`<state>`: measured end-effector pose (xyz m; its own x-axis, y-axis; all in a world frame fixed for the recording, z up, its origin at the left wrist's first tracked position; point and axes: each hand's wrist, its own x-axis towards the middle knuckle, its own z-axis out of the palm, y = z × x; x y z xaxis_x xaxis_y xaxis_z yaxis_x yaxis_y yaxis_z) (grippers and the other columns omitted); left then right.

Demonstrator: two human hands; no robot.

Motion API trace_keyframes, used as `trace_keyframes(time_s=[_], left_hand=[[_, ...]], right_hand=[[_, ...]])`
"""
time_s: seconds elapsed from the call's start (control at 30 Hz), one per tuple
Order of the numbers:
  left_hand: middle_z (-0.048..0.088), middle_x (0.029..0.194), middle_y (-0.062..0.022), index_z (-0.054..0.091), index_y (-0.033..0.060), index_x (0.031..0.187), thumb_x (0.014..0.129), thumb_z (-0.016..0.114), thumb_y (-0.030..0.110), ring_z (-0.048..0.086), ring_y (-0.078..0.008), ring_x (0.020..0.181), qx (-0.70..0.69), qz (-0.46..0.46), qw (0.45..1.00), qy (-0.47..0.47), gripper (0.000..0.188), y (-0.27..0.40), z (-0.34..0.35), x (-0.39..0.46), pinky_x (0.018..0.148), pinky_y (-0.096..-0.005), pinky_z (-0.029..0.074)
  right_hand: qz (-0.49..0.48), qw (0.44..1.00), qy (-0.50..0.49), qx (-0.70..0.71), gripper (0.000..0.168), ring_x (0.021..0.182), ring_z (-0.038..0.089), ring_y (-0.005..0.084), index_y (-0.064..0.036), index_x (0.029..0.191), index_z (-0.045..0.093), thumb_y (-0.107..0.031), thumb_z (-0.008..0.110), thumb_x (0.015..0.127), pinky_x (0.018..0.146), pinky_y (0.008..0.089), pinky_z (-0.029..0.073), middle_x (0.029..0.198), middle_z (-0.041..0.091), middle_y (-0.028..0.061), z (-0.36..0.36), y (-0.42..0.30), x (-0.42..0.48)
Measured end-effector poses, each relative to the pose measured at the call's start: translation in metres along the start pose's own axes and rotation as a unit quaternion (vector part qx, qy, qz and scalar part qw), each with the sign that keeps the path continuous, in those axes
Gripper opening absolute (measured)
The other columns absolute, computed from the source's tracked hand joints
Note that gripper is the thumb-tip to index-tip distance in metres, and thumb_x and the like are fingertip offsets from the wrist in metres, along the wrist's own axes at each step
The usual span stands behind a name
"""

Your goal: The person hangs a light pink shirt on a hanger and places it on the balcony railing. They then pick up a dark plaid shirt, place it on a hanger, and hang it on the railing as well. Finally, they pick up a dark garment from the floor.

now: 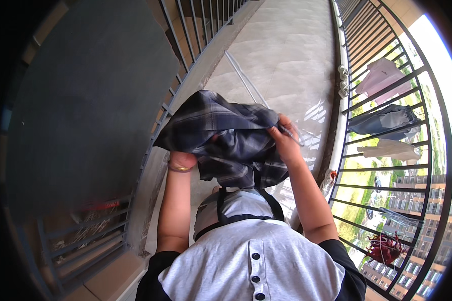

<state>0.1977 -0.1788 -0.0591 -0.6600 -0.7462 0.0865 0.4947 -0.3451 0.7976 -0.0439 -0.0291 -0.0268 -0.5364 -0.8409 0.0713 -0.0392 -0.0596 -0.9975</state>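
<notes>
A dark blue and grey plaid garment [226,120] hangs bunched between my hands, in front of my waist. My left hand [184,160] reaches up under its near left side; cloth covers most of the fingers. A bracelet circles that wrist. With thumb and fingers my right hand [286,141] grips the garment's right edge together with a thin pale clothes hanger [245,79]. One narrow end of the hanger sticks out beyond the cloth, over the floor. A looped part shows beside my right fingers, slightly blurred.
Grey tiles [282,49] floor this narrow balcony. A dark panel [98,113] and metal bars stand left. Along the right railing [386,188] hang a pink shirt [384,81], jeans [386,122], a pale garment [391,150], clear hangers [401,217] and a red item [386,248].
</notes>
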Motion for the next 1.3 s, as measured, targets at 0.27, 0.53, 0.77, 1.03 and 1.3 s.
trace_keyframes(time_s=[0.27,0.53,0.77,1.03,1.3], left_hand=[[0.055,0.137,-0.0194,0.053,-0.0027,0.134,0.085,0.042,0.006,0.052,-0.0346,0.127,-0.235,-0.191,0.926,0.224,0.05,-0.008,-0.1,-0.036,0.111,-0.05,0.038],[0.061,0.113,-0.0082,0.054,0.0071,0.123,0.086,0.049,0.006,0.06,-0.0207,0.097,0.257,-0.177,0.887,0.34,0.038,-0.085,-0.174,-0.067,0.083,-0.0319,0.049],[0.055,0.123,-0.0063,0.047,0.0059,0.133,0.099,0.057,0.035,0.056,-0.0154,0.112,0.077,-0.203,0.973,-0.082,0.046,0.009,0.063,0.008,0.093,-0.0305,0.049],[0.057,0.11,-0.0049,0.048,0.0021,0.124,0.089,0.074,0.025,0.055,-0.0124,0.099,0.273,-0.091,0.958,0.001,0.05,-0.026,0.106,0.02,0.083,-0.0271,0.048],[0.057,0.123,-0.0198,0.047,-0.0017,0.132,0.089,0.065,0.007,0.057,-0.0351,0.113,0.485,0.135,0.864,0.0,0.047,-0.024,0.093,0.022,0.097,-0.0386,0.045]], right_hand=[[-0.065,0.982,0.172,0.05,0.01,0.077,0.051,0.0066,-0.003,0.094,0.063,-0.008,0.065,0.085,0.071,0.0233,0.043,0.081,0.059,-0.0027,-0.015,-0.028,0.021],[-0.166,0.952,0.131,-0.22,0.029,0.071,0.06,0.0326,0.001,0.092,0.061,-0.006,0.076,0.067,0.064,0.0364,0.048,0.078,0.058,0.0172,0.012,-0.029,0.017],[-0.185,0.935,0.029,-0.302,0.028,0.079,0.064,0.0368,-0.002,0.095,0.064,-0.007,0.074,0.07,0.066,0.042,0.052,0.09,0.061,0.0135,0.036,-0.024,-0.011],[-0.179,0.959,-0.064,-0.21,0.04,0.094,0.06,0.0397,0.003,0.114,0.055,-0.007,0.066,0.078,0.079,0.0416,0.051,0.105,0.055,0.0206,0.034,-0.014,-0.02],[-0.196,0.966,-0.09,-0.139,0.044,0.1,0.06,0.0382,0.004,0.119,0.056,-0.004,0.062,0.077,0.085,0.0387,0.05,0.11,0.059,0.0205,0.035,-0.021,-0.008]])
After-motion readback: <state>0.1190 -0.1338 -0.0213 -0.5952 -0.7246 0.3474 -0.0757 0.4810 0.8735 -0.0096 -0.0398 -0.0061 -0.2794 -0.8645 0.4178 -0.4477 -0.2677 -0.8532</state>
